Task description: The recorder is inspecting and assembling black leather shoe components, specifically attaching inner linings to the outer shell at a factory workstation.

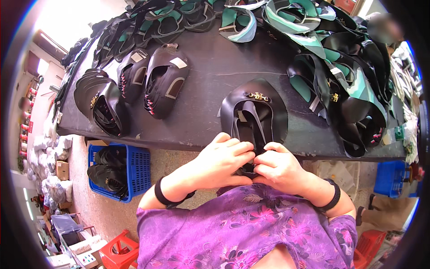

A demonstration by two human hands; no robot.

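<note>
A black shoe upper with a gold chain ornament lies at the front edge of the dark table, its toe pointing away from me. My left hand has its fingers closed on the near end of the upper. Opposite it, my right hand pinches the same end, thumb and fingers pressed together. The two hands nearly touch, and my fingers cover the part they grip. Inside the upper's opening a dark strip and a small pale label are visible.
Stacked black uppers and flatter bundles with pale tags lie to the left. Uppers with green linings pile up at the right and far side. A blue basket of uppers and a red stool stand below left.
</note>
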